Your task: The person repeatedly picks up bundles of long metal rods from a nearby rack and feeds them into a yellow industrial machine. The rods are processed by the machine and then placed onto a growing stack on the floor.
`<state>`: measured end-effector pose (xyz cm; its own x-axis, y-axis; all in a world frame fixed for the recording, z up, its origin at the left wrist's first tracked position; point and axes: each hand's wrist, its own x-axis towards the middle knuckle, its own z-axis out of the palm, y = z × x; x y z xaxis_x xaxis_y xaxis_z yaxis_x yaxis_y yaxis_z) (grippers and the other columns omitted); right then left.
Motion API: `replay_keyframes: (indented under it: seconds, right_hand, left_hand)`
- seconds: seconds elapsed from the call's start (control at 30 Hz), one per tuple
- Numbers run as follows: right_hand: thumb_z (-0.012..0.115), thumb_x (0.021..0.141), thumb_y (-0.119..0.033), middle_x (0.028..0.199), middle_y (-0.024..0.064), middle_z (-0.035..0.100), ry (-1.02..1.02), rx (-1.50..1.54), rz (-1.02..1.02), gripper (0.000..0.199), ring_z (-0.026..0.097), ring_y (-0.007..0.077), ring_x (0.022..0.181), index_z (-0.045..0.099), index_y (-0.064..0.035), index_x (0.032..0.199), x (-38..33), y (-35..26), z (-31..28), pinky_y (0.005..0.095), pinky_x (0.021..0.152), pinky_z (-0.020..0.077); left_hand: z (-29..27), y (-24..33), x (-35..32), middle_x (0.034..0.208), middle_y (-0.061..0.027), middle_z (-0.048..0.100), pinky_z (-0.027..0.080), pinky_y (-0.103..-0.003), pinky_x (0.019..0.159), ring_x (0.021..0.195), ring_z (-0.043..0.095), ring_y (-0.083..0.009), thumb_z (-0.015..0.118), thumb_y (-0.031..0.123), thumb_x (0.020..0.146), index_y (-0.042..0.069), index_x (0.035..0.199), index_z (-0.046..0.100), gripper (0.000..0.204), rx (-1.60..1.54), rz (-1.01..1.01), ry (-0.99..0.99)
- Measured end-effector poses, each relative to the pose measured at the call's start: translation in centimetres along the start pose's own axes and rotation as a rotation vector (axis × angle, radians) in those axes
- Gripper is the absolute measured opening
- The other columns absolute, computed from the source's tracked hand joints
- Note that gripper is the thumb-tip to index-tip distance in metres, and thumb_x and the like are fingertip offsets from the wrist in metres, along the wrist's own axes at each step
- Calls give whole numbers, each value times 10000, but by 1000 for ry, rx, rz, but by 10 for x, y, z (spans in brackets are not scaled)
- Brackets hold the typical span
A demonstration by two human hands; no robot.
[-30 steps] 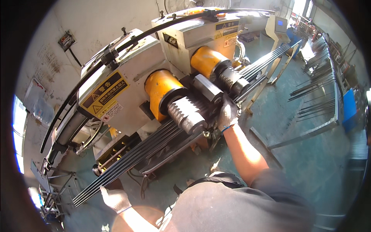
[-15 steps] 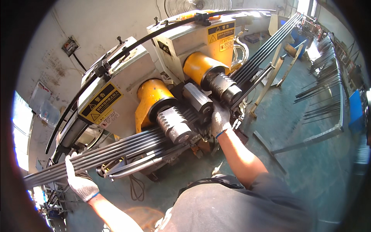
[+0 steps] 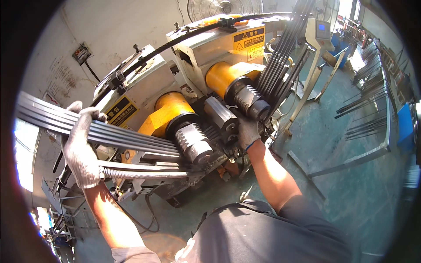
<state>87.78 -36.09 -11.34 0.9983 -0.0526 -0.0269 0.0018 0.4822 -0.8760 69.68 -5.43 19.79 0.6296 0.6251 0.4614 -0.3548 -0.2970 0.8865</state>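
Several dark metal rods (image 3: 52, 115) lie side by side and slant up to the left from a two-headed machine. Gloved in white, my left hand (image 3: 81, 151) grips them near their left end, its fingers over the top. My gloved right hand (image 3: 249, 133) reaches in at the machine's middle, beside a steel block (image 3: 219, 115); its fingers are hidden there. A ridged steel roller (image 3: 193, 142) under a yellow housing (image 3: 169, 109) stands left of the block. A second ridged roller (image 3: 250, 100) is on the right. The rods' right part (image 3: 285, 44) also slants upward, past that roller.
A spring-covered bar (image 3: 149, 173) runs below the rods on the left. A slim post with a control panel (image 3: 322, 30) stands at the back right. More thin rods (image 3: 368, 92) lie on a rack (image 3: 351, 161) at the far right. A fan (image 3: 224, 8) is at the back.
The rods' left part has swung up with my left hand, whose fingers now wrap over them. The right part has swung up too, away from the floor stand. My right hand stays by the block.
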Motion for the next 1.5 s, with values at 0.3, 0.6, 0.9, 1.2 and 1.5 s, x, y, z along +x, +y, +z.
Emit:
replay_keyframes:
  seconds: [0.3,0.6,0.9,1.2,1.5]
  right_hand:
    - [809,995,-153,1110,69,740,-64,91,-93,325,785,209,812,739,-45,1293,-12,-9,18,358,623,625]
    - [776,1011,-148,1179,44,745,-37,-145,-275,279,711,155,1151,775,-43,1269,-2,7,-2,352,962,568]
    - [725,1074,-201,1197,65,763,-32,-58,-61,255,714,157,1094,789,-10,1230,0,2,-4,345,952,566]
    - [775,1023,-175,1132,72,763,-31,53,-3,252,775,192,947,769,-19,1221,-16,-22,9,359,798,603]
    - [796,1003,-182,1103,64,767,1,27,-105,273,755,172,935,772,-21,1223,-6,-9,6,346,783,595]
  left_hand:
    - [53,22,42,1082,-79,822,603,-302,897,990,766,-149,821,156,1044,0,1229,833,242,326,241,-517]
    - [66,9,48,1166,-128,832,633,-324,963,1068,796,-195,725,69,1109,-27,1345,743,255,250,213,-600]
    - [65,11,43,1188,-101,836,619,-334,1019,1124,781,-186,704,87,1114,-24,1301,804,239,182,236,-605]
    - [57,1,50,1204,-104,820,611,-331,1041,1145,773,-192,721,97,1112,-35,1296,787,236,220,295,-639]
    - [62,9,45,1226,-109,813,613,-338,1021,1131,769,-195,720,122,1112,-24,1330,783,269,177,209,-630]
